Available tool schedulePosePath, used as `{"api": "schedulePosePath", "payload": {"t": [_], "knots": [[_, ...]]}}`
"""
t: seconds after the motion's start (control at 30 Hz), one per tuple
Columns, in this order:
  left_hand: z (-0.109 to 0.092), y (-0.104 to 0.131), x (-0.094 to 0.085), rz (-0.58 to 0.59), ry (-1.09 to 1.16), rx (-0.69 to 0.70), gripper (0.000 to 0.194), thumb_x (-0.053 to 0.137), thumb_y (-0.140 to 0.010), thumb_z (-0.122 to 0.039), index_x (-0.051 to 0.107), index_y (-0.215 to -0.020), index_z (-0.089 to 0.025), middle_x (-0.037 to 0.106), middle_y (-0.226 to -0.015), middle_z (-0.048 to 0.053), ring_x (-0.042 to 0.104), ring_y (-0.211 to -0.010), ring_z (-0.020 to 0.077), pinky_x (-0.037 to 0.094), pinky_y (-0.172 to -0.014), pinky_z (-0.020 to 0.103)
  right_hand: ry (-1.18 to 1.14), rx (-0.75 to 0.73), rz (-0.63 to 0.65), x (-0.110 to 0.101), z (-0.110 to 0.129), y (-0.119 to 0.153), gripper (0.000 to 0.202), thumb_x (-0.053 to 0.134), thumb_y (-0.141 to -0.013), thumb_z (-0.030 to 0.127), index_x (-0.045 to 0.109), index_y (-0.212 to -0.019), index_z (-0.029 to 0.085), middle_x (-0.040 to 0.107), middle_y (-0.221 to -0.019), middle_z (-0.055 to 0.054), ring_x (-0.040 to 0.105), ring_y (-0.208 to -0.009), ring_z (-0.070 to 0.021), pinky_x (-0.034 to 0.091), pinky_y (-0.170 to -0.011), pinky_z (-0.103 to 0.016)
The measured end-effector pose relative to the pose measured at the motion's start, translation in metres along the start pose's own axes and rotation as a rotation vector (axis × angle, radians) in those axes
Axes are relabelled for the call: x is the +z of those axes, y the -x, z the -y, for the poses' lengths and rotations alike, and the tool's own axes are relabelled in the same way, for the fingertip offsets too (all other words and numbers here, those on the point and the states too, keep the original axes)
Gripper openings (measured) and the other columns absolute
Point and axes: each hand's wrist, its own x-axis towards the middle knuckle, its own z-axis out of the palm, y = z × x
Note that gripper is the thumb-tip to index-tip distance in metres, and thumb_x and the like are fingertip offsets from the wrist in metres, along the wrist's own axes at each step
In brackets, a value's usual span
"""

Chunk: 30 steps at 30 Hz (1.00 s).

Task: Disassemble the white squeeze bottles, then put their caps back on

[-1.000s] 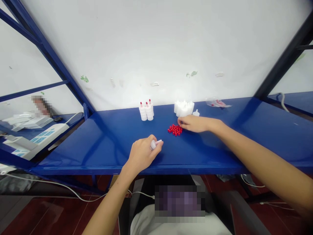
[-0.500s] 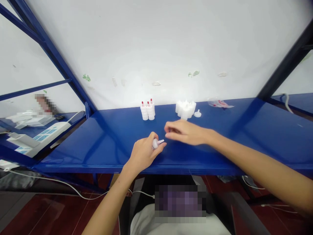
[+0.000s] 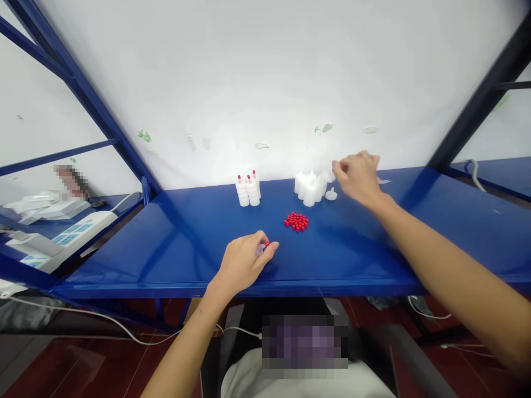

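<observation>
My left hand (image 3: 246, 257) is wrapped round a white nozzle piece (image 3: 260, 250) with a red tip, over the front part of the blue table. My right hand (image 3: 359, 176) is raised near the wall, to the right of the white bottles (image 3: 310, 189); its fingers are curled, and what they hold, if anything, is too blurred to tell. Several small red caps (image 3: 296, 221) lie in a cluster between the hands. Behind them on the left stand white bottles with red tips (image 3: 248, 192). A loose white nozzle lid (image 3: 331, 194) lies beside the white bottles.
The blue table (image 3: 186, 232) meets a white wall (image 3: 249, 83) at the back. A power strip (image 3: 81, 235) and white boxes (image 3: 62, 210) are at the far left. Behind my right hand, a plastic bag (image 3: 384, 181) is partly hidden.
My right hand has moved right and back towards the wall, uncovering the red caps. A red tip now shows on the piece in my left hand.
</observation>
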Motion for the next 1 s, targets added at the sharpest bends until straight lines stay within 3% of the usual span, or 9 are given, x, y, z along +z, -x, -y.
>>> {"api": "schedulePosePath", "payload": {"t": [0.1, 0.2, 0.43, 0.6, 0.7, 0.77, 0.83, 0.93, 1.0], "knots": [[0.0, 0.0, 0.0, -0.011, -0.009, 0.016, 0.041, 0.036, -0.101, -0.048, 0.048, -0.074, -0.021, 0.058, -0.068, -0.001, 0.054, -0.063, 0.0156, 0.032, -0.061, 0.027, 0.089, 0.108, 0.17, 0.008, -0.021, -0.004, 0.05, 0.03, -0.098, 0.04, 0.069, -0.075, 0.018, 0.068, -0.075, -0.018, 0.057, -0.083, -0.0323, 0.036, -0.082, -0.045], [0.002, 0.001, 0.0, -0.016, -0.005, 0.029, 0.039, 0.033, -0.102, -0.041, 0.042, -0.07, -0.021, 0.053, -0.064, -0.002, 0.05, -0.061, 0.0152, 0.031, -0.061, 0.028, 0.091, 0.127, 0.227, 0.019, -0.026, -0.002, 0.048, 0.033, -0.097, 0.041, 0.071, -0.08, 0.017, 0.072, -0.083, -0.019, 0.061, -0.081, -0.0314, 0.039, -0.075, -0.041], [0.004, 0.003, 0.0, -0.007, 0.101, 0.038, 0.023, 0.032, -0.098, -0.022, 0.047, -0.081, -0.021, 0.057, -0.072, -0.002, 0.053, -0.067, 0.016, 0.036, -0.067, 0.028, 0.058, 0.125, 0.256, 0.028, -0.027, 0.0, 0.053, 0.03, -0.097, 0.047, 0.069, -0.079, 0.016, 0.071, -0.086, -0.021, 0.063, -0.083, -0.0318, 0.039, -0.07, -0.038], [0.004, 0.003, 0.001, -0.039, 0.081, 0.072, 0.022, 0.033, -0.1, -0.025, 0.043, -0.08, -0.021, 0.053, -0.074, -0.001, 0.049, -0.066, 0.0154, 0.036, -0.066, 0.028, -0.066, 0.076, 0.157, 0.015, -0.017, 0.002, 0.045, 0.031, -0.096, 0.041, 0.062, -0.072, 0.019, 0.069, -0.076, -0.016, 0.058, -0.072, -0.027, 0.037, -0.068, -0.037], [0.003, 0.002, 0.002, -0.067, 0.069, 0.115, 0.024, 0.032, -0.102, -0.028, 0.047, -0.084, -0.02, 0.055, -0.079, 0.001, 0.05, -0.07, 0.0154, 0.037, -0.068, 0.028, -0.179, -0.037, 0.014, -0.004, 0.008, 0.013, 0.044, 0.028, -0.097, 0.039, 0.056, -0.068, 0.021, 0.062, -0.067, -0.01, 0.054, -0.064, -0.0213, 0.037, -0.067, -0.034], [0.004, 0.001, 0.004, -0.075, 0.069, 0.141, 0.024, 0.035, -0.102, -0.03, 0.052, -0.087, -0.02, 0.057, -0.083, 0.002, 0.052, -0.073, 0.0155, 0.039, -0.071, 0.028, -0.235, -0.142, -0.012, -0.017, 0.033, 0.026, 0.044, 0.027, -0.097, 0.041, 0.053, -0.068, 0.021, 0.058, -0.063, -0.008, 0.05, -0.06, -0.0189, 0.036, -0.064, -0.033], [0.005, 0.001, 0.005, -0.075, 0.073, 0.158, 0.021, 0.041, -0.1, -0.031, 0.055, -0.09, -0.02, 0.059, -0.085, 0.002, 0.054, -0.075, 0.0152, 0.04, -0.072, 0.028, -0.321, -0.361, 0.094, -0.025, 0.061, 0.042, 0.039, 0.029, -0.097, 0.041, 0.055, -0.075, 0.021, 0.057, -0.062, -0.005, 0.047, -0.057, -0.017, 0.035, -0.062, -0.032], [0.006, 0.002, 0.006, -0.078, 0.099, 0.171, 0.016, 0.048, -0.096, -0.029, 0.056, -0.088, -0.019, 0.06, -0.08, 0.0, 0.053, -0.07, 0.0137, 0.039, -0.068, 0.026, -0.442, -0.723, 0.371, -0.026, 0.098, 0.066, 0.031, 0.038, -0.097, 0.045, 0.056, -0.095, 0.02, 0.062, -0.074, -0.004, 0.047, -0.06, -0.0153, 0.034, -0.06, -0.029], [0.007, 0.003, 0.007, -0.085, 0.103, 0.179, 0.014, 0.049, -0.093, -0.025, 0.053, -0.08, -0.019, 0.057, -0.074, -0.001, 0.051, -0.065, 0.0125, 0.037, -0.064, 0.025, -0.457, -0.876, 0.44, -0.021, 0.113, 0.077, 0.03, 0.035, -0.1, 0.042, 0.055, -0.096, 0.019, 0.063, -0.083, -0.005, 0.046, -0.062, -0.0143, 0.032, -0.058, -0.028]]}}
